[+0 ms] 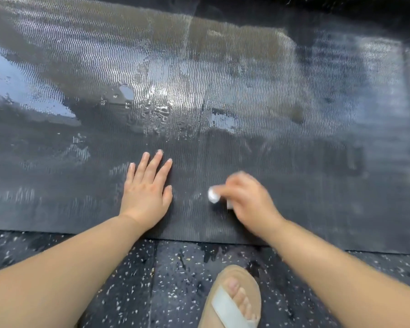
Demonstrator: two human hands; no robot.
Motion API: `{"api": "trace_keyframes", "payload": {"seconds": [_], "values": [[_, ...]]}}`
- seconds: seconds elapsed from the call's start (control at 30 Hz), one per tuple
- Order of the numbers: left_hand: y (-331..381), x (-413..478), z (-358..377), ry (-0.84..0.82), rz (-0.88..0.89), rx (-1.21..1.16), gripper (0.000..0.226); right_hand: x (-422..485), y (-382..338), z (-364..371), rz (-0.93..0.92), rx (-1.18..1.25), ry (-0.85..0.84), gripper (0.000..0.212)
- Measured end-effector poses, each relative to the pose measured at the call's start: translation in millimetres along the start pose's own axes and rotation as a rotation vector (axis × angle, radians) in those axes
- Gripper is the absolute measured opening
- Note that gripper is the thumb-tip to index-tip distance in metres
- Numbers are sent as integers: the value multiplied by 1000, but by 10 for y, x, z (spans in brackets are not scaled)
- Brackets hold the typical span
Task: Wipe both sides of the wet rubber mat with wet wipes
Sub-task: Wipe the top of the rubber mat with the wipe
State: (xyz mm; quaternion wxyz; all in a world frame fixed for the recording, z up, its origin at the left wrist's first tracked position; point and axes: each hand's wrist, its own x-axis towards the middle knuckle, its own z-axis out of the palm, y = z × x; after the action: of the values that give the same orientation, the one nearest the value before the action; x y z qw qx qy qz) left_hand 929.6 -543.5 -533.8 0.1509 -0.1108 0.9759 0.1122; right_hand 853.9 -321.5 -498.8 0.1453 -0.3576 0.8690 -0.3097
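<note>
A large black rubber mat (223, 102) with a wavy ribbed surface lies flat on the floor and fills most of the view. Water pools and shines on its middle and far left. My left hand (146, 190) presses flat on the mat near its front edge, fingers straight and spread. To its right, my right hand (246, 197) is motion-blurred and grips a bunched white wet wipe (214, 195) against the mat. Only a small part of the wipe shows beyond the fingers.
The mat's front edge (199, 240) runs across the lower view. In front of it is dark speckled floor (128, 280), wet in patches. A foot in a tan sandal (232, 299) stands on that floor at bottom centre.
</note>
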Motion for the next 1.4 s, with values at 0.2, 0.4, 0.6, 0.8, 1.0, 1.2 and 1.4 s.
{"api": "trace_keyframes", "payload": {"seconds": [0.2,0.4,0.6,0.8,1.0,1.2,1.4], "values": [[25,7,-29,-21,-36,-1,60,1148,496,-226,290,-149,175,26],[50,6,-8,-13,-54,-24,62,478,54,206,86,-144,123,24],[38,5,3,-8,-48,-12,63,-482,-355,402,-155,-10,-292,30],[52,12,10,-18,-51,6,62,644,58,-40,148,44,134,30],[34,15,-23,-42,-52,-2,62,1357,610,-184,392,-152,220,27],[37,8,8,-21,-53,22,63,117,-11,266,27,-111,40,29],[10,-10,-10,-30,-33,41,62,-22,-164,133,-177,-10,-203,36]]}}
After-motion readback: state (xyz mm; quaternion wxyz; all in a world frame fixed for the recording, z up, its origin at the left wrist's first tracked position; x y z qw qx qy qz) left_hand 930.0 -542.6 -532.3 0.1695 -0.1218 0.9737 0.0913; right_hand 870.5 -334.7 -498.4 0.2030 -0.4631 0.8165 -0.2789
